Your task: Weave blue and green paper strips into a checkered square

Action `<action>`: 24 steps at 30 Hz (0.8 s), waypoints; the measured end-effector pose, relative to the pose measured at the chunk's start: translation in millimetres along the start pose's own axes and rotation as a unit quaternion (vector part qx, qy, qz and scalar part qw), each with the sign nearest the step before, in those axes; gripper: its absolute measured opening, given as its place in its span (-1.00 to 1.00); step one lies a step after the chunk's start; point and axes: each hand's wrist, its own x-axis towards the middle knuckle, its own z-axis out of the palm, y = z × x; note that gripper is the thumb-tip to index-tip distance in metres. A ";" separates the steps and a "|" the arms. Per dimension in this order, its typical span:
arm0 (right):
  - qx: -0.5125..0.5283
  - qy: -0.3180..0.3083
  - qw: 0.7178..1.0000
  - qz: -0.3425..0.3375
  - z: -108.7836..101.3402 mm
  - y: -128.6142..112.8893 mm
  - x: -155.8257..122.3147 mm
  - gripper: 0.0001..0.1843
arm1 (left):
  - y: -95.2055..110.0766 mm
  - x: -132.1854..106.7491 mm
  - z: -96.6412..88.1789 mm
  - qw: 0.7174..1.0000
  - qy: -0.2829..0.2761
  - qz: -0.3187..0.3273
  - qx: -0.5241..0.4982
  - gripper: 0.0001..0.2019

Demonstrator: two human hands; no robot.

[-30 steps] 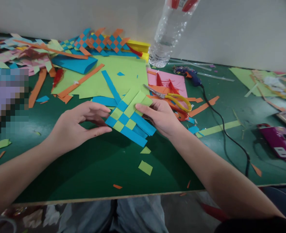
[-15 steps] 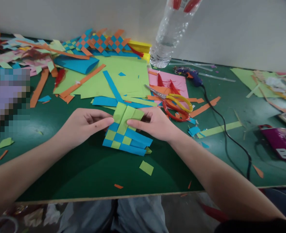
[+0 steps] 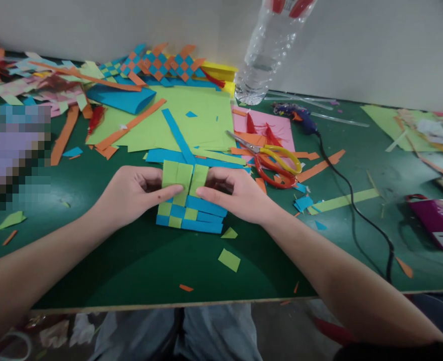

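Observation:
Between my two hands is a small woven paper piece [image 3: 176, 213] of blue and light green strips, held just above the table's front part. Its lower left is a checkerboard; blue strip ends stick out to the right and green ones point up. My left hand [image 3: 133, 195] pinches the upper left green strips, thumb in front. With thumb and fingers, my right hand [image 3: 240, 193] grips the rightmost green strip, which stands slightly apart from the others. Fingers of both hands are partly hidden behind the paper.
Scissors [image 3: 276, 163] with red and yellow handles lie behind my right hand. Green paper sheets [image 3: 198, 115], woven paper fish [image 3: 157, 62] and a water bottle [image 3: 266, 55] are at the back. A blue glue gun [image 3: 300, 118] trails a black cord rightward. A purple case [image 3: 435, 220] lies right.
The woven piece has turned from tilted to nearly upright and shifted slightly left. My right hand has moved a little left with its green strip, which now stands apart from the others.

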 end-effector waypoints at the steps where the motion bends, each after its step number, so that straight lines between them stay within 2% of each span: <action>1: -0.002 0.000 1.000 0.003 -1.0 -0.3 0.3 -0.54 | -0.6 0.1 -1.2 1.000 0.011 -0.003 -0.012 -0.72; 6: -0.074 -0.005 0.997 -0.008 -4.8 2.3 0.6 -0.58 | -2.5 0.9 -3.4 0.996 0.049 -0.029 -0.076 -0.70; 11: -0.107 -0.016 0.994 -0.023 -6.5 5.5 0.9 -0.68 | -8.5 2.2 -3.0 0.991 0.031 -0.039 -0.121 -0.61; 17: -0.100 -0.034 0.994 -0.024 -6.4 3.4 0.9 -0.63 | -14.8 2.6 -3.2 0.994 0.015 -0.046 -0.093 -0.69; 24: -0.105 -0.064 0.992 -0.025 -5.3 0.2 -0.7 -0.73 | -7.2 1.7 -3.5 0.999 -0.003 -0.038 -0.018 -0.68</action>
